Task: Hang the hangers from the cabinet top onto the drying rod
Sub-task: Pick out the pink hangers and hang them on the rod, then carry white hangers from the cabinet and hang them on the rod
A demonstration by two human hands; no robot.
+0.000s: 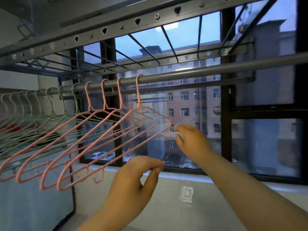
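A grey drying rod runs across the view at head height. Several pink wire hangers hang on it by their hooks; the rightmost pink hanger hangs free. Further left the rod carries several pale green hangers, packed closer together. My right hand is just right of the rightmost pink hanger's far tip, fingers apart, holding nothing. My left hand is lower and nearer to me, below that hanger's bottom bar, thumb and fingertips pinched together with nothing visible in them. The cabinet top is out of view.
A grey overhead rack with perforated rails and thin crossbars sits above the rod. Behind the rod is a dark-framed window showing buildings outside. A pale sill runs below it. The rod to the right of the hangers is bare.
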